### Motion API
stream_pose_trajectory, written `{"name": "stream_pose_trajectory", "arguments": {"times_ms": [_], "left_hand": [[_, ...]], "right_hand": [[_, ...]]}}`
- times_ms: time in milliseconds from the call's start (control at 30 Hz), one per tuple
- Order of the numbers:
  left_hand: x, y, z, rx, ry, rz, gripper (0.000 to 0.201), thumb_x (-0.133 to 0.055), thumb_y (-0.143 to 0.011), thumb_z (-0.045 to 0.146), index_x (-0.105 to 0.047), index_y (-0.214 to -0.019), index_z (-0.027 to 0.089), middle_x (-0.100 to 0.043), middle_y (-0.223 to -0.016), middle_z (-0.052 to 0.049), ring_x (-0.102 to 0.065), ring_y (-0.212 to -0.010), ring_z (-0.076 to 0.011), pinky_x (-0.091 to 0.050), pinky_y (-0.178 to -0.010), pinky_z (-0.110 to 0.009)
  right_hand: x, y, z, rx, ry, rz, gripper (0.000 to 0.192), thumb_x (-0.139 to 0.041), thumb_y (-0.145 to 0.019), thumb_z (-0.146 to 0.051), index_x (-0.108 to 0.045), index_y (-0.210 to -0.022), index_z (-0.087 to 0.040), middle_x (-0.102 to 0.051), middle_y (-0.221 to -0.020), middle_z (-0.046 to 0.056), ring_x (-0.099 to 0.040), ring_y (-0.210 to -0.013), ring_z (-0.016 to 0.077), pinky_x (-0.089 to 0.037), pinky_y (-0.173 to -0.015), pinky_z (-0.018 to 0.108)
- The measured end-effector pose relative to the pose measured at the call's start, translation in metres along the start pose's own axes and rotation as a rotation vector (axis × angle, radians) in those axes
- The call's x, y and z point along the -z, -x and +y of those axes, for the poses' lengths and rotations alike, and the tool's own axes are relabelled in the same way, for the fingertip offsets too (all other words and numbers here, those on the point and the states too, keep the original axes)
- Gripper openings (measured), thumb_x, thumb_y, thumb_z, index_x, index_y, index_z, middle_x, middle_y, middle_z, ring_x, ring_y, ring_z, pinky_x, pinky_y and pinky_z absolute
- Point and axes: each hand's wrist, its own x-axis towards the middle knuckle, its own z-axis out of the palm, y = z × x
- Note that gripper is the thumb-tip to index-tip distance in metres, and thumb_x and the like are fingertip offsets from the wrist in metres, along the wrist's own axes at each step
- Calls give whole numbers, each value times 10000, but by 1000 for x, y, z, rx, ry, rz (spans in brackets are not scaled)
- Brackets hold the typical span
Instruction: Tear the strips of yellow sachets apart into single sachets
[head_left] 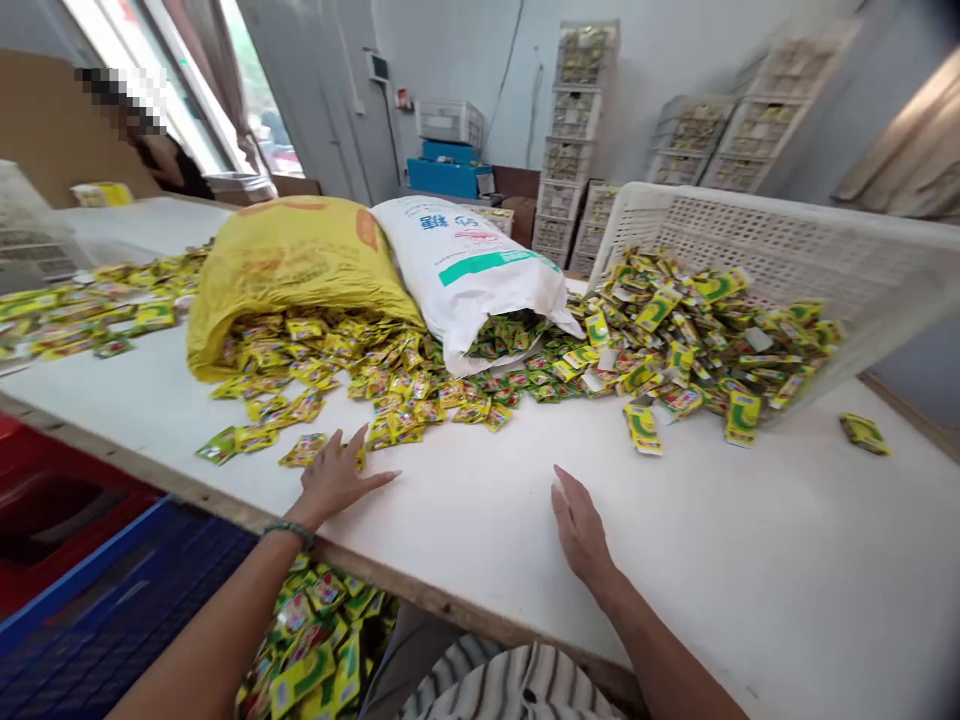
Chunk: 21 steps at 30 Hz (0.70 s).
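Note:
My left hand (337, 478) is over the near part of the white table (480, 500), fingers spread, with its fingertips at a small yellow packet (302, 451). To the right, my right hand (580, 522) rests on its edge above bare tabletop, fingers stretched out and nothing in them. Beyond the hands, a yellow sack (300, 260) and a white sack (472, 260) lie on their sides with small packets spilling from their mouths. Small yellow-green boxes (667, 320) pour out of a tipped white plastic crate (757, 235) at the right.
Below the table edge, a container full of yellow-green boxes (315, 640) sits by my lap, beside a blue crate (112, 590) and a red stool (52, 490). More packets (105, 310) lie at the far left. Stacked crates (574, 130) line the wall. Another person (169, 160) is at the far left.

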Motion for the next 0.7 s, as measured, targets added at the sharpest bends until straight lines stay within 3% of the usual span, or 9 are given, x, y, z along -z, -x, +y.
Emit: {"name": "stream_pose_trajectory", "arguments": {"times_ms": [133, 233, 333, 433, 533, 633, 700], "left_hand": [[-15, -32, 50, -75, -41, -16, 807, -462, -796, 680, -318, -1473, 266, -340, -1470, -193, -305, -1352, -416, -286, -1029, -611], [-20, -29, 84, -186, -37, -64, 789, -503, -779, 672, -389, -1443, 261, -395, -1419, -196, -350, -1324, -404, -317, -1024, -575], [-24, -20, 117, -252, -16, -78, 744, -575, -751, 646, -469, -1386, 274, -364, -1446, -193, -335, -1336, -404, -284, -1043, -597], [-29, -18, 151, -222, 12, 86, 736, -593, -749, 648, -515, -1335, 210, -279, -1490, -228, -291, -1353, -430, -234, -1045, -651], [-39, -24, 179, -231, 48, 241, 730, -565, -787, 640, -483, -1359, 195, -306, -1470, -241, -337, -1326, -421, -276, -1022, -642], [-53, -30, 193, -314, 8, 338, 623, -560, -839, 545, -497, -1360, 209, -410, -1416, -221, -405, -1279, -393, -284, -1037, -605], [-61, -32, 194, -385, -23, 371, 555, -518, -881, 488, -522, -1344, 182, -511, -1329, -213, -439, -1248, -380, -276, -1056, -584]], "right_hand": [[6, -6, 1, -9, -5, 57, 492, -357, -952, -508, -541, -1323, -244, -556, -1348, 96, -495, -1273, 245, -394, -1102, 499], [16, -27, -4, -14, 19, 74, 481, -352, -954, -496, -579, -1279, -222, -574, -1324, 107, -503, -1258, 252, -397, -1091, 500], [23, -71, -19, 77, 60, 58, 438, -347, -965, -456, -631, -1198, -218, -620, -1257, 102, -525, -1222, 242, -403, -1075, 463], [16, -132, -43, 223, 152, 9, 370, -373, -970, -409, -662, -1122, -234, -663, -1168, 85, -565, -1138, 227, -430, -1009, 406], [-7, -194, -59, 238, 367, -91, 362, -381, -979, -383, -682, -1058, -199, -686, -1085, 98, -586, -1065, 214, -424, -962, 355], [-31, -237, -57, 217, 546, -189, 338, -415, -967, -356, -687, -1065, -182, -672, -1122, 118, -571, -1091, 226, -419, -923, 343], [-38, -250, -46, 213, 588, -225, 310, -457, -948, -359, -699, -1043, -191, -680, -1108, 120, -578, -1080, 239, -423, -888, 350]]}}
